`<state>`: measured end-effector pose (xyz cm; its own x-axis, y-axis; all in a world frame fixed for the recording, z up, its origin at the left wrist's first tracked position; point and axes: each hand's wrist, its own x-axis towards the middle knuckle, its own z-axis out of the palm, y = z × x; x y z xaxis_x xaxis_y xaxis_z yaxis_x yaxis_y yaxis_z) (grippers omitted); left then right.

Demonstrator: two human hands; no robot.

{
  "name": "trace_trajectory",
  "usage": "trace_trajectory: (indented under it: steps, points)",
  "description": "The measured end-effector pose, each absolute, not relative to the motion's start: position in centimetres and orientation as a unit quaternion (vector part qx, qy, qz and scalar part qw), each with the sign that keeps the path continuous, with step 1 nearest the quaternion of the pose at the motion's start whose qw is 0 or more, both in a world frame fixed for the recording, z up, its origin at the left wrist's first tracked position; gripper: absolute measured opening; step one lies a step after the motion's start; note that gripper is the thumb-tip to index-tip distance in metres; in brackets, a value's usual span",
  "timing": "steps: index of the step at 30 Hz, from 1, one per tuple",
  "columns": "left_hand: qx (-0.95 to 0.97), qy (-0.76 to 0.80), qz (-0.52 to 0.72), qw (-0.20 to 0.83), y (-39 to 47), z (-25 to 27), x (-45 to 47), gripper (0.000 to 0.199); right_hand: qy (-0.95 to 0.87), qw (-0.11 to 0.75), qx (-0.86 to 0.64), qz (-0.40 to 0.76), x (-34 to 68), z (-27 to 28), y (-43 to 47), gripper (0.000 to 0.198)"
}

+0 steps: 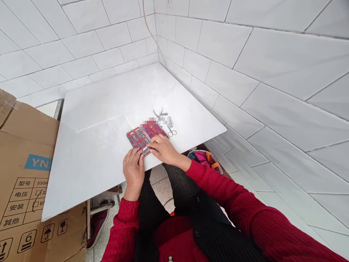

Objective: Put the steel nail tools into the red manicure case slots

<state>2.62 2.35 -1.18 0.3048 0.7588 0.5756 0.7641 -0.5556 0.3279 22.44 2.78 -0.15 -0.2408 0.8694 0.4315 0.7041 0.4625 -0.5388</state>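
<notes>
An open manicure case (131, 133) with a red and purple lining lies near the table's front edge. Several slim metal tools (139, 139) are held in rows in its left half. My left hand (133, 171) is closed at the near left edge of the case, thumb and fingers drawn together. Across the near right part reaches my right hand (165, 150), its fingers pinched down over the case. Between the fingertips shows a small shiny metal piece (145, 149), mostly covered. Beyond the case lie small scissors (172, 133), a nail clipper (170, 123) and nippers (160, 113).
The white tabletop (98, 153) meets tiled walls (218, 69) at its far corner. A large cardboard box (24, 145) stands against the left side. Below the right edge sits a container with colourful cloth (204, 158). A thin cable (149, 31) hangs in the corner.
</notes>
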Motion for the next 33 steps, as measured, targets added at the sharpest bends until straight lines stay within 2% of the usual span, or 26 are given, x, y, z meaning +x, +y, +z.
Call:
trace_trajectory:
  steps: [9, 19, 23, 28, 33]
  points:
    - [-0.816, -0.477, -0.327, 0.001, 3.0, 0.9, 1.9, 0.033, -0.761, 0.414, -0.482, 0.13, 22.5, -1.0, 2.9, 0.028]
    - [-0.809, -0.515, -0.284, 0.019, 14.0, 3.9, 1.0, 0.032, -0.689, 0.507, -0.501, 0.131, 26.8, 0.7, 5.6, 0.015]
    - [-0.82, -0.508, -0.264, 0.004, 16.7, 4.2, 2.8, 0.029, -0.616, 0.493, -0.602, 0.124, 31.2, 2.0, 9.3, 0.011]
    - [-0.836, -0.489, -0.245, -0.037, 17.6, 3.3, 3.6, 0.025, -0.56, 0.465, -0.659, 0.19, 33.3, 2.1, 13.2, 0.013]
    - [-0.854, -0.459, -0.237, -0.066, 17.8, 2.8, 3.2, 0.027, -0.59, 0.365, -0.699, 0.177, 32.0, 1.6, 14.4, 0.028]
